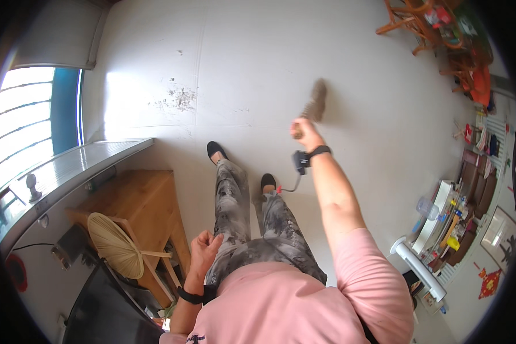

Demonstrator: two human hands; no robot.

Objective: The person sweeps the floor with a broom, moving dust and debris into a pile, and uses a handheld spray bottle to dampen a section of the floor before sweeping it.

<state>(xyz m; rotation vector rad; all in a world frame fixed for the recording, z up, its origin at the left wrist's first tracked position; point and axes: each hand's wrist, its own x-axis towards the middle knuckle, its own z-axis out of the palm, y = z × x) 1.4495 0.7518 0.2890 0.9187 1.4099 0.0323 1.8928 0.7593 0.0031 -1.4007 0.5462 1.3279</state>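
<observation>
My right hand (307, 135) is closed round the handle of a short brown hand broom (317, 100), held out over the pale floor (252, 63). The broom's head is smeared by motion, so I cannot tell whether its tip touches the floor. To the left of it lies a scatter of dark and whitish debris (182, 98), apart from the broom. My left hand (204, 252) hangs in front of my thigh with its fingers curled in and nothing showing in them.
A wooden cabinet (137, 195) stands at my left, with a woven fan (117, 243) against it and a dark screen (106, 307) nearer. Barred window light (23, 109) comes from the far left. Wooden chairs (413, 23) stand at the far right; a cluttered shelf (450, 229) lies right.
</observation>
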